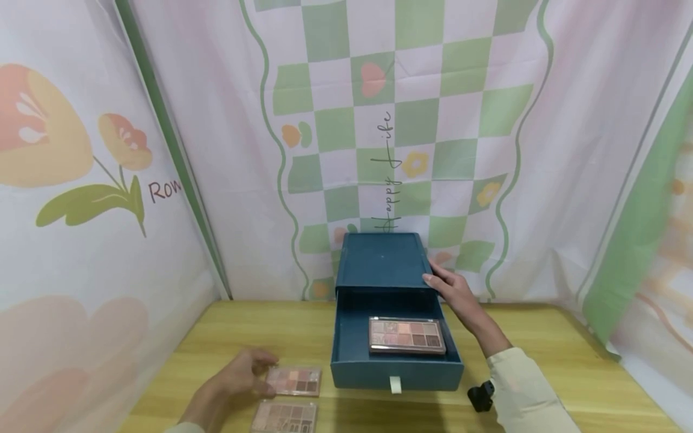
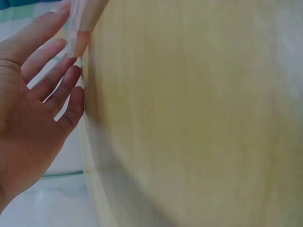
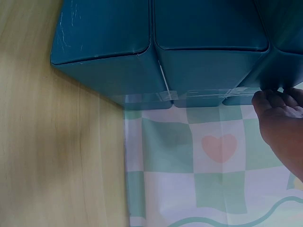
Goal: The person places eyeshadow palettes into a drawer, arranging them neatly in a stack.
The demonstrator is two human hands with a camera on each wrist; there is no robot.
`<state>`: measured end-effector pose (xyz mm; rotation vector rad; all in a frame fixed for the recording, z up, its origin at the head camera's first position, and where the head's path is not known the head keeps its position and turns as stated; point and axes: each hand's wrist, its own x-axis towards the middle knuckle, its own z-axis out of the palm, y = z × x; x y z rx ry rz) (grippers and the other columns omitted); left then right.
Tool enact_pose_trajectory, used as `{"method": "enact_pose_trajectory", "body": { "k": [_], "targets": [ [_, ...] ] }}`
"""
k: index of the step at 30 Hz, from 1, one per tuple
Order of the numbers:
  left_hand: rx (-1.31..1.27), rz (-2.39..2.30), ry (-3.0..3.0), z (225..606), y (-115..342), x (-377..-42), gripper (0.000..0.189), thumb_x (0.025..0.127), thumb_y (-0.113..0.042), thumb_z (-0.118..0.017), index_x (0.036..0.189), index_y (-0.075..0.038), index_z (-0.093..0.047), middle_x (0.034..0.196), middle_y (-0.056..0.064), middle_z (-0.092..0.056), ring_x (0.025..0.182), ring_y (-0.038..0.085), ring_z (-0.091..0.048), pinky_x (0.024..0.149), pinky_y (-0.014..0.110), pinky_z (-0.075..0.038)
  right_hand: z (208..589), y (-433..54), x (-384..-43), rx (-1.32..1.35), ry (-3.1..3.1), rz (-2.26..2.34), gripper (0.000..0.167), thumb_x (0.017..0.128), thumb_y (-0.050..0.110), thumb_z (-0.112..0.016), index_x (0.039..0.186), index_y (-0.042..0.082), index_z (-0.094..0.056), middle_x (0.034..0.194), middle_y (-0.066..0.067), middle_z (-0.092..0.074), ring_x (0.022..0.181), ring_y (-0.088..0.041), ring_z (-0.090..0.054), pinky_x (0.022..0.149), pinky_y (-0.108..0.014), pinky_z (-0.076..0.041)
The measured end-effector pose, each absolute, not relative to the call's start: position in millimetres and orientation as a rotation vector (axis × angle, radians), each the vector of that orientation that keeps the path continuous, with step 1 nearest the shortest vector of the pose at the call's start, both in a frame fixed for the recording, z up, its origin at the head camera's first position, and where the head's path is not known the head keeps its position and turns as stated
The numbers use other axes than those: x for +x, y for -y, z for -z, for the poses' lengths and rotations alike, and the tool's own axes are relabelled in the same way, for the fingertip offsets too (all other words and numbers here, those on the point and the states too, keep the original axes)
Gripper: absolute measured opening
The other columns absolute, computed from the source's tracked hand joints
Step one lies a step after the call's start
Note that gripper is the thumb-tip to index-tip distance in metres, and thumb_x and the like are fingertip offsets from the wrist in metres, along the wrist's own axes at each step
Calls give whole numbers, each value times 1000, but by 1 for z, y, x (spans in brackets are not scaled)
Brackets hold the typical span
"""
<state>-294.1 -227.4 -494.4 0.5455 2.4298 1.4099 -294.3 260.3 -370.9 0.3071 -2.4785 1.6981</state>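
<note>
A dark blue drawer box (image 1: 381, 260) stands at the back of the table, its upper drawer (image 1: 352, 343) pulled out. Inside lies an eyeshadow palette (image 1: 406, 335) with a clear lid. My right hand (image 1: 455, 294) holds the box's right side, thumb at the top front edge; its bent fingers (image 3: 279, 101) meet the box edge in the right wrist view. On the left, my left hand (image 1: 238, 376) is at the left edge of a second palette (image 1: 295, 381). Its fingers are extended and spread beside that palette (image 2: 87, 21) in the left wrist view.
A third palette (image 1: 284, 417) lies at the table's front, nearer than the second. A small black object (image 1: 480, 397) sits by the right sleeve (image 1: 527, 391). Behind the wooden table (image 1: 243, 328) hangs a checkered curtain (image 1: 379, 126). A white pull tab (image 1: 396, 385) hangs from the drawer front.
</note>
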Motion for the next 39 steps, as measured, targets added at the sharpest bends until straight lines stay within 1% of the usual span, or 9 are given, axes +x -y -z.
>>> {"method": "enact_pose_trajectory", "body": {
  "k": [4, 6, 10, 12, 18, 27, 29, 35, 39],
  "targets": [
    [430, -1490, -2288, 496, 223, -291, 63, 64, 8, -81, 124, -1, -63, 138, 25, -52, 112, 34, -58, 97, 51, -56, 372, -260, -295, 313, 2481, -1701, 71, 106, 39, -47, 163, 10, -16, 171, -22, -9, 154, -49, -20, 117, -67, -32],
    [422, -1480, -2274, 496, 222, -291, 62, 63, 11, -79, 122, -2, -64, 133, 20, -54, 110, 32, -58, 93, 45, -58, 373, -260, -295, 311, 2480, -1699, 71, 106, 39, -47, 163, 10, -16, 171, -22, -9, 154, -49, -20, 117, -67, -33],
    [450, -1377, -2373, 495, 221, -291, 60, 64, 11, -79, 119, -7, -67, 134, 13, -56, 121, 34, -54, 105, 55, -50, 373, -260, -295, 306, 2476, -1690, 71, 106, 39, -47, 163, 9, -17, 170, -23, -10, 154, -49, -21, 116, -67, -34],
    [442, -1381, -2363, 495, 221, -291, 60, 64, 12, -79, 120, -8, -66, 135, 12, -56, 123, 34, -53, 107, 57, -48, 373, -260, -296, 306, 2475, -1687, 71, 106, 39, -47, 162, 9, -17, 170, -23, -11, 153, -49, -22, 116, -68, -35],
    [430, -1462, -2313, 498, 221, -291, 61, 62, 15, -78, 118, -4, -65, 128, 14, -58, 109, 27, -57, 96, 39, -56, 374, -260, -295, 308, 2482, -1687, 71, 106, 39, -47, 163, 10, -16, 171, -23, -9, 153, -50, -21, 115, -69, -34],
    [552, -1247, -2509, 496, 223, -297, 53, 62, 3, -85, 111, -10, -70, 115, 7, -65, 107, 23, -56, 100, 45, -49, 374, -260, -296, 301, 2475, -1688, 71, 106, 39, -48, 162, 9, -16, 170, -23, -10, 153, -49, -22, 115, -68, -35],
    [557, -1231, -2514, 496, 222, -298, 51, 62, 2, -86, 109, -11, -70, 113, 6, -66, 105, 22, -57, 97, 43, -50, 373, -259, -295, 300, 2474, -1684, 71, 106, 39, -47, 162, 8, -16, 170, -23, -11, 153, -50, -22, 115, -68, -35],
    [595, -1264, -2484, 496, 224, -299, 50, 62, 2, -85, 108, -8, -69, 107, 7, -66, 99, 21, -56, 86, 26, -47, 372, -259, -294, 297, 2470, -1691, 71, 106, 39, -47, 162, 9, -17, 170, -23, -12, 153, -50, -23, 115, -67, -36],
    [629, -1312, -2462, 497, 225, -299, 50, 62, 0, -86, 109, -5, -69, 104, 9, -66, 96, 21, -55, 81, 22, -46, 372, -259, -295, 299, 2465, -1689, 70, 106, 38, -47, 162, 9, -18, 170, -24, -14, 152, -49, -24, 115, -66, -36]
  ]
}}
